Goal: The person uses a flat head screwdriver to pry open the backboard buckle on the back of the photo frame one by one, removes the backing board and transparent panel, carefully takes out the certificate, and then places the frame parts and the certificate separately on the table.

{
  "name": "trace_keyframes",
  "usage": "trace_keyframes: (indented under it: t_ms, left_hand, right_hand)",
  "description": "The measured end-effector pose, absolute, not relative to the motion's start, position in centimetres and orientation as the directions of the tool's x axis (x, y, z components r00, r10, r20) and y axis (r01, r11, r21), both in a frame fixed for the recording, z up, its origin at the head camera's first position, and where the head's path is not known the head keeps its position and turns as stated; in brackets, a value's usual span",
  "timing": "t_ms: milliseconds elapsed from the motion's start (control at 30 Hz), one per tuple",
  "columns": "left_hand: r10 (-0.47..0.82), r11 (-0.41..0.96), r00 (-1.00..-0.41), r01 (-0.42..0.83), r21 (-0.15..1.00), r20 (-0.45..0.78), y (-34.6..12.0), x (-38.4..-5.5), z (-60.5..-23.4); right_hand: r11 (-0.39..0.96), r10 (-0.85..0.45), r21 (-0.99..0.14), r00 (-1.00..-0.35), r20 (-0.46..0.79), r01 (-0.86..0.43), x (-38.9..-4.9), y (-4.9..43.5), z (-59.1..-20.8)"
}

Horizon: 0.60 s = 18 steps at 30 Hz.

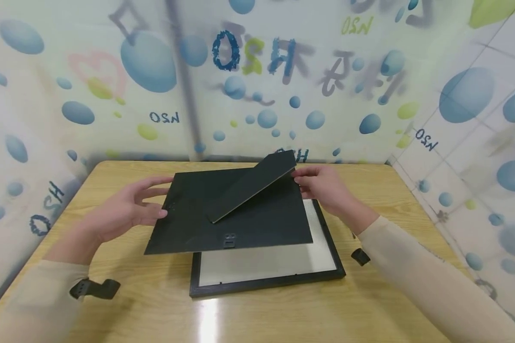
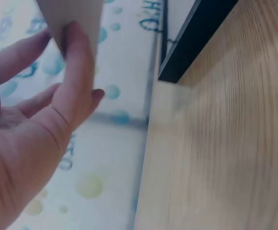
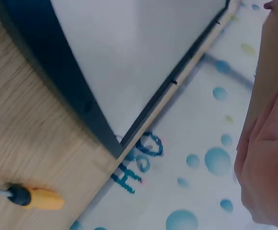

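Note:
A black picture-frame backing board (image 1: 189, 200) is held tilted above the table, its easel stand (image 1: 257, 183) swung partly out from the back. My left hand (image 1: 130, 207) grips the left edge between thumb and fingers; in the left wrist view, that hand (image 2: 38, 120) is against the board's pale underside (image 2: 81, 14). At the right edge, my right hand (image 1: 324, 186) pinches the board near its far corner. The right wrist view shows fingers of this hand (image 3: 268, 158) against the brown underside (image 3: 271, 62). Below lies a black picture frame (image 1: 268, 283) with a white inside (image 1: 266, 264), partly covered by the board.
A screwdriver with a yellow handle (image 3: 45, 199) lies on the wooden table (image 1: 257, 314) beside the frame, mostly hidden by the right arm in the head view. Behind the table hangs a patterned wall covering (image 1: 262, 119). Small dark tabs stick out along the frame's inner edge.

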<state>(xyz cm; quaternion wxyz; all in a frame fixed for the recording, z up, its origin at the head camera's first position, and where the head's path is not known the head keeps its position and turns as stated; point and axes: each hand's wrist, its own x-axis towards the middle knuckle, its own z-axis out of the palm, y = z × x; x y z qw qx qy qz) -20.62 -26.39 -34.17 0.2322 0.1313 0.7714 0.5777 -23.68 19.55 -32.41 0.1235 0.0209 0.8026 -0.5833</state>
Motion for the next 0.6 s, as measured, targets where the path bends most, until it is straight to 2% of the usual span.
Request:
trace_keyframes:
  t_ms: [67,133,300,333,400,500,600]
  left_hand:
    - [0.438,0.318,-0.874,-0.067,0.946,-0.21,-27.6,-20.2,-34.6]
    - [0.401,0.265,-0.894,-0.094,0.96,-0.199,-29.3,-19.8,-35.4]
    - [0.37,-0.106,-0.921,-0.171,0.979,-0.121,-33.6,-18.9,-37.7]
    - [0.369,-0.146,-0.923,-0.174,0.974,-0.109,-34.2,-18.6,-38.1]
    - [0.355,-0.16,-0.928,-0.174,0.972,-0.108,-35.1,-18.1,-38.7]
    - [0.304,-0.081,-0.944,-0.161,0.984,-0.13,-35.6,-17.5,-39.4]
    - [0.253,-0.066,-0.958,-0.155,0.986,-0.134,-35.6,-17.3,-40.0]
  right_hand:
    - [0.332,-0.117,-0.925,-0.965,-0.234,0.184,-24.0,18.5,-32.7]
    - [0.329,-0.124,-0.925,-0.963,-0.241,0.19,-24.2,17.1,-32.7]
    - [0.289,-0.15,-0.929,-0.948,-0.282,0.231,-24.9,13.3,-32.2]
    - [0.278,-0.166,-0.93,-0.941,-0.294,0.241,-25.0,12.6,-32.1]
    - [0.256,-0.204,-0.931,-0.927,-0.314,0.259,-25.2,11.3,-31.8]
    - [0.212,-0.258,-0.938,-0.911,-0.323,0.273,-25.3,9.9,-31.9]
    - [0.145,-0.283,-0.95,-0.908,-0.308,0.277,-25.3,8.9,-32.3]
